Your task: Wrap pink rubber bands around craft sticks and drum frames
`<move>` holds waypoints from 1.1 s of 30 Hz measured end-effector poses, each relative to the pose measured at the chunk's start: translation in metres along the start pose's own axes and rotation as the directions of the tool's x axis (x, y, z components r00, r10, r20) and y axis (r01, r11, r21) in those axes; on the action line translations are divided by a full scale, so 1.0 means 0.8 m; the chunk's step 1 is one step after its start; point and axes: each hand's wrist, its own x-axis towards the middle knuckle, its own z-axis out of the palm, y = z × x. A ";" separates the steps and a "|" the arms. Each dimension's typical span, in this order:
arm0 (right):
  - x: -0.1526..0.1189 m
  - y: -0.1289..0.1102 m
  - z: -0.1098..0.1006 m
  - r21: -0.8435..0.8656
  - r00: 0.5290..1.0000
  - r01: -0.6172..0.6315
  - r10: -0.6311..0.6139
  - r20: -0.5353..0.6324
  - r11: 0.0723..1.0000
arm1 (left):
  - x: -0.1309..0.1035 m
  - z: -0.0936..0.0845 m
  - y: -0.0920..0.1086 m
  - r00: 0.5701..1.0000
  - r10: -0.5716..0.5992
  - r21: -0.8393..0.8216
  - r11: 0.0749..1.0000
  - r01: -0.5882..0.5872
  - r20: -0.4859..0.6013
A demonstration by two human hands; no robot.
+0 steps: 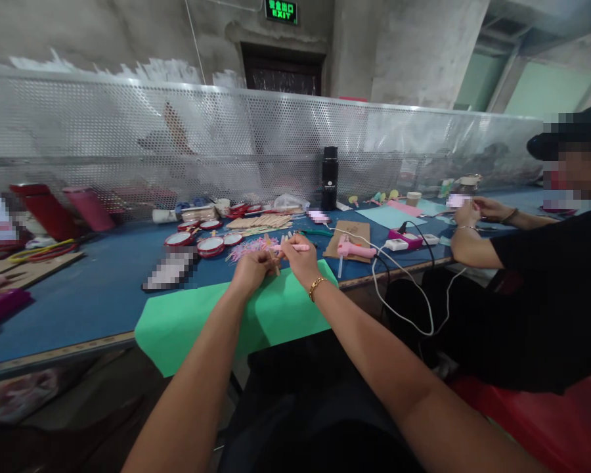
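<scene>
Both my hands meet over the near edge of the blue table. My right hand [300,257], with a gold bracelet at the wrist, is closed round a pink pen-like tool [300,247]; its exact kind is unclear. Just left of it, my left hand [254,268] pinches a thin tan stick [276,266], partly hidden by the fingers. Below them a green sheet [201,322] hangs over the table edge. Behind my hands is a heap of pink and pale shredded strips [241,249], and small red-rimmed drums [210,247] lie to their left.
A pink glue gun [355,249] rests on brown cardboard [354,231], right of my hands. White cables [404,276] loop past the table edge. A black bottle [329,180] stands by the perforated metal screen [226,131]. A co-worker [536,263] sits at the right, hands over the table.
</scene>
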 end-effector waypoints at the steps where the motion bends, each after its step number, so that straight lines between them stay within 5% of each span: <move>1: 0.000 0.000 0.000 -0.005 1.000 0.006 -0.005 0.006 1.000 | 0.000 0.000 0.000 1.000 0.002 -0.005 1.000 -0.002 -0.001; 6: 0.001 0.006 0.001 -0.017 0.998 0.006 -0.007 -0.063 1.000 | 0.001 -0.001 -0.003 1.000 0.025 0.048 0.999 -0.025 -0.001; 11: 0.001 0.005 0.001 -0.007 1.000 0.020 -0.019 0.011 1.000 | 0.002 0.000 -0.004 1.000 -0.008 -0.032 0.999 0.008 0.002; 16: 0.000 0.003 0.001 -0.015 0.998 -0.008 0.007 -0.058 1.000 | 0.001 0.000 -0.002 1.000 -0.010 -0.022 1.000 0.010 0.005; 33: 0.000 0.000 0.000 -0.032 1.000 0.007 -0.008 -0.020 0.999 | 0.006 -0.002 -0.011 1.000 0.021 -0.006 1.000 -0.021 -0.002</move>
